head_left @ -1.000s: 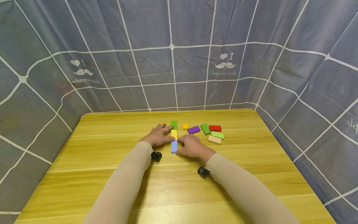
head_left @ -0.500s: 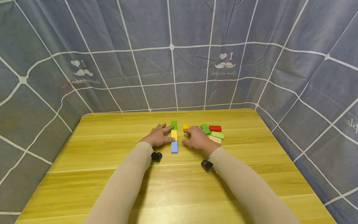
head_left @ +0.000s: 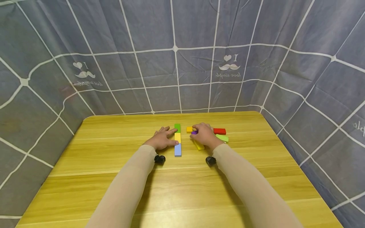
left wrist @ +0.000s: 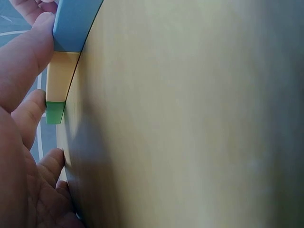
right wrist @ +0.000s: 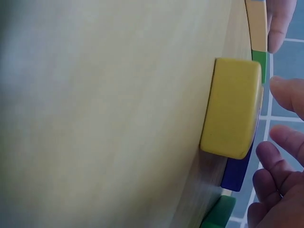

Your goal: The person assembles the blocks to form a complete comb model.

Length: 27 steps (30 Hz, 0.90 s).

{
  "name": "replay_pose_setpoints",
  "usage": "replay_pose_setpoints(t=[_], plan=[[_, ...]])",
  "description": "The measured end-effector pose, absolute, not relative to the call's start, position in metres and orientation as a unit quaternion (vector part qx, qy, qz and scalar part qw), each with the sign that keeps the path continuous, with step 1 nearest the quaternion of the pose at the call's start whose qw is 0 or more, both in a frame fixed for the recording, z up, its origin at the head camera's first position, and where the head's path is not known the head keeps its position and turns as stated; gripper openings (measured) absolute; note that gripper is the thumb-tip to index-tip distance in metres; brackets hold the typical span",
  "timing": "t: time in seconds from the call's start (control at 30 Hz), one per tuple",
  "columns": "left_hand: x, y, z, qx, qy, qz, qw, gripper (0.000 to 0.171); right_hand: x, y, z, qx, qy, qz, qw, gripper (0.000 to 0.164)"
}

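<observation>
Green (head_left: 177,128), yellow (head_left: 178,137) and blue (head_left: 178,150) blocks lie end to end in a straight row. My left hand (head_left: 161,139) rests at the row's left side, fingers spread, forefinger at the green block and thumb by the yellow-blue joint. My right hand (head_left: 206,136) hovers over loose blocks, thumb and fingers apart. Under its fingertips shows a purple block (head_left: 194,132), partly hidden; a second yellow block (head_left: 199,145) sticks out below the palm. In the right wrist view, that yellow block (right wrist: 232,108) stands near, with the purple block (right wrist: 236,174) behind it.
An orange-yellow square block (head_left: 189,129) lies beyond the right fingertips. Red (head_left: 219,131) and light green (head_left: 222,138) blocks lie right of that hand. A dark green block (right wrist: 220,213) shows in the right wrist view. A grey curtain (head_left: 159,66) encloses the wooden table (head_left: 176,190).
My right hand has left the side of the row and moved right and away, over the purple block. The second yellow block now shows more fully. My left hand stays in place.
</observation>
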State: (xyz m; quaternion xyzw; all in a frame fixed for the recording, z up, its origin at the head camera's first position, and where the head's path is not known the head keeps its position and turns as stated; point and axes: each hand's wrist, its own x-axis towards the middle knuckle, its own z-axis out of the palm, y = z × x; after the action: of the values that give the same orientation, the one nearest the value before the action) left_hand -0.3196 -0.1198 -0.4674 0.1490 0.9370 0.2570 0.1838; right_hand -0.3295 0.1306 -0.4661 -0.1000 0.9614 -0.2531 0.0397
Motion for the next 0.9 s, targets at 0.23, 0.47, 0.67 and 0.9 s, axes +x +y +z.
replay_pose_setpoints(t=[0.23,0.47,0.67,0.9], plan=[[-0.321,-0.122,-0.469,0.152,0.935,0.262,0.184,0.079,-0.336,0.127,-0.466,-0.098,0.963,-0.246,0.041,0.061],[-0.324,-0.123,-0.472,0.152,0.935,0.262,0.186,0.080,-0.340,0.124,-0.466,-0.099,0.964,-0.242,0.044,0.060],[-0.323,-0.123,-0.472,0.153,0.934,0.266,0.184,0.080,-0.343,0.120,-0.466,-0.099,0.965,-0.237,0.051,0.061],[-0.322,-0.123,-0.472,0.154,0.935,0.265,0.181,0.078,-0.346,0.119,-0.468,-0.095,0.968,-0.226,0.054,0.059]])
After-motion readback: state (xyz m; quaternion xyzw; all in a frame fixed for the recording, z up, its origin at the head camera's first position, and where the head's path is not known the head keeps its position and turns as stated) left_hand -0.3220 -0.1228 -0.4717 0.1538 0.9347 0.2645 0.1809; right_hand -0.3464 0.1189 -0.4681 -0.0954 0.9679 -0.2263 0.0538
